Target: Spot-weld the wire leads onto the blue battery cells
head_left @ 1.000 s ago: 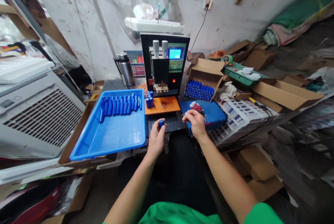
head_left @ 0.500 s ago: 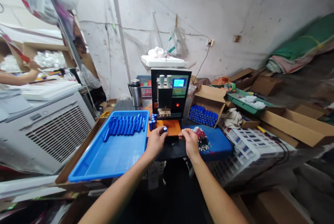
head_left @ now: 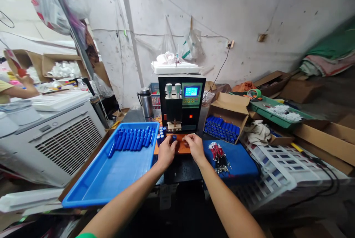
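Note:
My left hand [head_left: 166,153] grips an upright blue cylindrical battery cell [head_left: 174,138] over the orange plate [head_left: 181,150]. To the right, the fingers of my right hand [head_left: 195,147] are pinched together above the same plate; any small thing between them is too small to make out. Just behind both hands stands a black spot-welding machine [head_left: 197,110] with a lit blue screen, its copper electrodes [head_left: 174,124] pointing down behind the held cell. Several more cells [head_left: 161,135] stand upright on the plate's left side, close to my left hand.
A blue tray [head_left: 111,179] with rows of blue cells lies at the left. On the right are a cardboard box [head_left: 233,103] of cells and a bundle of red and black leads [head_left: 219,156] on a blue pad. A steel flask [head_left: 146,102] stands behind; another person's hand [head_left: 27,84] shows far left.
Both hands have moved forward, nearer the machine's electrodes, with the cell still in my left hand. My right hand has come in over the orange plate. The camera view has shifted slightly.

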Tool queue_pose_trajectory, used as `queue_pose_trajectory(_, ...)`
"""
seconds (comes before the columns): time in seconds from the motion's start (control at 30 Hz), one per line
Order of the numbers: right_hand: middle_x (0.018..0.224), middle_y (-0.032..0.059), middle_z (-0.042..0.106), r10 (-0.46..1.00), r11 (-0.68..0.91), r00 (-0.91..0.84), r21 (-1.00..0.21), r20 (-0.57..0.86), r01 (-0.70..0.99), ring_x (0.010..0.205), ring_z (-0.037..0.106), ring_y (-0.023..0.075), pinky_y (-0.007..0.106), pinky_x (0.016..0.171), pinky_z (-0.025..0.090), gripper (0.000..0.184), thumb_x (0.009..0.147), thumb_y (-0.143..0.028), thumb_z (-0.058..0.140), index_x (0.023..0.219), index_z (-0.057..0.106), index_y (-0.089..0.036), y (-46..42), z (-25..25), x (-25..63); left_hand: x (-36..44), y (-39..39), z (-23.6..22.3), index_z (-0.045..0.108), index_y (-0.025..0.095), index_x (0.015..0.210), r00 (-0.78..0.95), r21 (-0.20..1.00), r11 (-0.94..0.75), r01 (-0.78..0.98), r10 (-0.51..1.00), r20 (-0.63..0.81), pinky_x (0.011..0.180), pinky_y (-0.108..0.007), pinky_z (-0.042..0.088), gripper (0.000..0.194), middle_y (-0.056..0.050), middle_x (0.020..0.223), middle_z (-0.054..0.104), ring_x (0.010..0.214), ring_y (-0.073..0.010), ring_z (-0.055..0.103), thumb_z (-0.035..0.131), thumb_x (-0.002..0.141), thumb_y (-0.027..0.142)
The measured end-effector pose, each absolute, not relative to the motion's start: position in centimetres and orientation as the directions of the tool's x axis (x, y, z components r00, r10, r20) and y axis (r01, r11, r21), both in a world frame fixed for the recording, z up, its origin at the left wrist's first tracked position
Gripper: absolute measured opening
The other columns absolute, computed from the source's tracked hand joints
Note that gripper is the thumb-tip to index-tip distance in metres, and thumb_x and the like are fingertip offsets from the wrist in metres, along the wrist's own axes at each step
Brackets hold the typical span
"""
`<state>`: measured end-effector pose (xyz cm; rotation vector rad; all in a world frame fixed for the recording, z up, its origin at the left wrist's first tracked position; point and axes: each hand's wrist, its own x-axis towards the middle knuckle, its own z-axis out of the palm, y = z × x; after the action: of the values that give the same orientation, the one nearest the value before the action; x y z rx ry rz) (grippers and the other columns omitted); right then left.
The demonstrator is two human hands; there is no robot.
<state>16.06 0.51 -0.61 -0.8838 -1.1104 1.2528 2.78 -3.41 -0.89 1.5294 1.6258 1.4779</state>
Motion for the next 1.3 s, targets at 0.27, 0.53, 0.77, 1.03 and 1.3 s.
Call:
queue_pose_trajectory(0.27, 0.065, 0.0003, 0.063, 0.983, 0.158, -0.056, -0.958, 0.177, -0.24, 0.06, 0.057, 0.0153, 0.026, 0.059, 0.046, 0.017, 0.067, -0.035, 0.063, 0.067, 0.059, -0.018, 2.3, -0.9, 13.2, 2.6, -2.7, -1.8, 0.064, 0.019, 0.109, -0.299, 0.921, -0.258, 0.291, 0.89, 0.344, 0.087, -0.035, 0.051, 0.03, -0.008, 0.099, 0.072, 0.092, -0.022, 0.068, 0.063, 0.08, 0.028)
queue_pose_trajectory(0.53, 0.067, 0.0024, 0.066, 0.977, 0.197, -0.044, -0.965, 0.207, -0.171, 0.064, 0.059, 0.017, 0.026, 0.061, 0.046, 0.02, 0.069, -0.037, 0.061, 0.07, 0.063, -0.018, 2.7, -1.3, 12.8, 2.6, -2.5, -2.0, 0.065, 0.019, 0.112, -0.301, 0.923, -0.257, 0.287, 0.89, 0.342, 0.09, -0.036, 0.052, 0.032, -0.009, 0.103, 0.073, 0.097, -0.0227, 0.068, 0.063, 0.082, 0.029)
queue_pose_trajectory(0.77, 0.067, 0.0019, 0.066, 0.979, 0.184, -0.053, -0.968, 0.196, -0.173, 0.063, 0.058, 0.0167, 0.026, 0.06, 0.046, 0.02, 0.07, -0.038, 0.061, 0.068, 0.062, -0.018, 2.5, -1.0, 12.8, 2.6, -2.4, -2.2, 0.066, 0.019, 0.112, -0.3, 0.933, -0.261, 0.248, 0.895, 0.331, 0.09, -0.036, 0.052, 0.033, -0.008, 0.102, 0.073, 0.097, -0.0226, 0.068, 0.064, 0.081, 0.029)
queue_pose_trajectory(1.03, 0.07, 0.0025, 0.068, 0.973, 0.211, -0.059, -0.965, 0.222, -0.153, 0.066, 0.06, 0.0174, 0.027, 0.062, 0.046, 0.021, 0.071, -0.039, 0.061, 0.071, 0.064, -0.018, 2.5, -1.3, 12.8, 2.6, -2.5, -1.9, 0.065, 0.018, 0.113, -0.295, 0.938, -0.26, 0.23, 0.9, 0.321, 0.093, -0.037, 0.05, 0.034, -0.009, 0.105, 0.072, 0.099, -0.0228, 0.067, 0.065, 0.081, 0.03)
queue_pose_trajectory(1.3, 0.071, 0.0032, 0.069, 0.972, 0.228, -0.041, -0.969, 0.233, -0.098, 0.067, 0.062, 0.0185, 0.028, 0.064, 0.046, 0.02, 0.072, -0.039, 0.062, 0.071, 0.064, -0.019, 2.4, -1.0, 12.9, 2.7, -2.6, -1.6, 0.065, 0.018, 0.114, -0.293, 0.932, -0.261, 0.252, 0.897, 0.33, 0.094, -0.037, 0.049, 0.034, -0.01, 0.108, 0.071, 0.102, -0.0231, 0.066, 0.063, 0.082, 0.029)
